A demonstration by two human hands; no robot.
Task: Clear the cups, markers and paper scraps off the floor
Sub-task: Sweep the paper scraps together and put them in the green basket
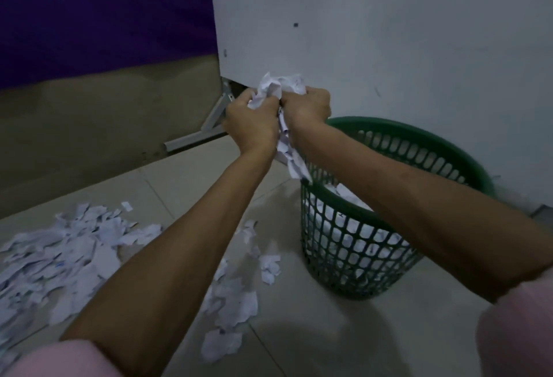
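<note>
Still, a big pile of paper scraps (57, 245) covers the floor (329, 340) at left. The left hand (251, 125) and right hand (305, 104), both fingers curled, clutch 1 wad of scraps (276, 86) together, probably to keep loose bits from dropping. The green basket (434, 149), partly filled, waits just right.

The crumpled white paper wad (279, 89) looked matt and creased, like the torn white paper scraps (59, 245) on the smooth, faintly glossy pale floor tiles (329, 334), while the green plastic lattice basket (353, 260) had a dull sheen and the white angled metal bracket (209, 121) looked smooth.
</note>
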